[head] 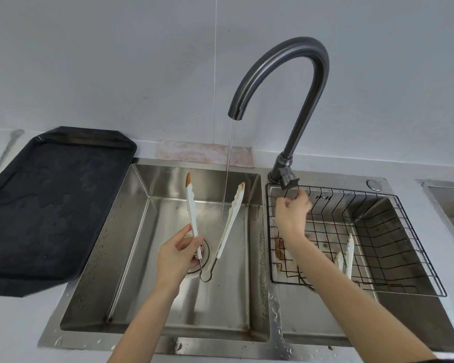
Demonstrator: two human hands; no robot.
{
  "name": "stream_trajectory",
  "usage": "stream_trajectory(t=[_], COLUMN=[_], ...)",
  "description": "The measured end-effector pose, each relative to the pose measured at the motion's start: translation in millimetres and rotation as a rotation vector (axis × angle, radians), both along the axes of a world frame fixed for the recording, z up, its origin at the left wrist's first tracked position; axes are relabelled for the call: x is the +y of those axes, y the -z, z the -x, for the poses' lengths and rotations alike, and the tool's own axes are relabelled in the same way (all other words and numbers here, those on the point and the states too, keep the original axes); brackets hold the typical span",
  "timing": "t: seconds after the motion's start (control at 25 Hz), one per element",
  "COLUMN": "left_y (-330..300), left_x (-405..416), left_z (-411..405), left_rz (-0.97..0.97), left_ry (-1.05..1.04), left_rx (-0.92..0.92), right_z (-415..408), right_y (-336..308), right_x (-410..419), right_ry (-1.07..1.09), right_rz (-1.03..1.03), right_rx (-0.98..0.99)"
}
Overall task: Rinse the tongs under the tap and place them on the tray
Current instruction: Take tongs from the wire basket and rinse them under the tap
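White tongs (232, 213) with brown-stained tips are spread wide over the left sink basin (142, 258). My left hand (177, 255) grips their left arm near the metal hinge loop. A thin stream of water (227, 179) falls from the curved grey tap (286, 64) between the two tong arms, close to the right one. My right hand (292, 213) is at the tap's lever (288, 180), fingers curled just below it. The black tray (50, 205) lies wet on the counter left of the sink.
A black wire basket (378, 231) sits in the right basin with another pair of white tongs (347, 255) inside. A pinkish cloth (205, 151) lies behind the sink against the white wall. Water drops dot the sink's front rim.
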State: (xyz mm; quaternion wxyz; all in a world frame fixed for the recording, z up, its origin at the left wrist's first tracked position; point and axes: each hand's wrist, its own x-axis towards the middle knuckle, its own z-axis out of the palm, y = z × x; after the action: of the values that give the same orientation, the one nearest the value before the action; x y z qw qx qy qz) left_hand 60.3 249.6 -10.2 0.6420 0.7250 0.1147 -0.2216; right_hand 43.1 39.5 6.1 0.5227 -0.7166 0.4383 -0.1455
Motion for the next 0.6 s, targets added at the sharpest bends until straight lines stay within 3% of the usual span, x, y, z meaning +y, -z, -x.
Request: stream_trajectory(t=[0.16,0.24,0.4,0.6], left_y=[1,4,4,3], left_x=[7,13,20,20], left_z=[0,-3,-8,-10], left_rz=[-0.038,-0.098,-0.214,-0.250], left_ry=[-0.011,-0.025,-0.062,-0.041], left_rx=[-0.057,-0.102,-0.159,-0.173], right_z=[-15,-31,-53,-66], right_y=[17,21,27,34], right_x=[40,48,53,56], right_ry=[-0.132,-0.159,-0.136,-0.115], right_rz=[-0.613,-0.787,-0.955,-0.993], right_rx=[-0.026,-0.063,-0.146,-0.116])
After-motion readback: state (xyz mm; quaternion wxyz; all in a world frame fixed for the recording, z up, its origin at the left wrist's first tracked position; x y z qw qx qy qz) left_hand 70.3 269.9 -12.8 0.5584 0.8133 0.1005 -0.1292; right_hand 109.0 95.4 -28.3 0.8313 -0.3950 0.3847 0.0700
